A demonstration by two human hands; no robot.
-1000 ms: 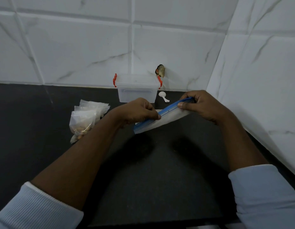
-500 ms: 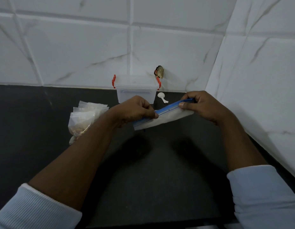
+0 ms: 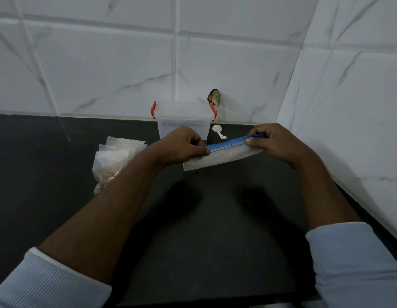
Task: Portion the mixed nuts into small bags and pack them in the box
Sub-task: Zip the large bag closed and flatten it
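Change: over the last second almost nothing has moved. The bag (image 3: 226, 155) hangs just in front of the box (image 3: 184, 121), at the same tilt, its right end higher.
Left hand (image 3: 182, 147): clamped on the bag's left end, thumb pressed on the blue strip (image 3: 228, 145), in front of the box.
Right hand (image 3: 275, 143): pinching the strip's right end, to the right of the box.
Meaning: the grip has held at both ends, so the person is probably working the seal. The bag looks pale and flat, and I cannot tell whether nuts are in it or whether the strip is closed.
Task state: the box has its lid on with red clips at the sides, so packing is not yet under way.
Counter (image 3: 204, 230): dark and matt, running from the box towards the viewer, with the arms' shadows on it.
Wall (image 3: 104, 63): white marbled tiles right behind the box, turning a corner to its right.
Pile (image 3: 113, 158): small clear bags, some with nuts, on the counter left of the box.
Scoop (image 3: 217, 130): white, lying just right of the box.
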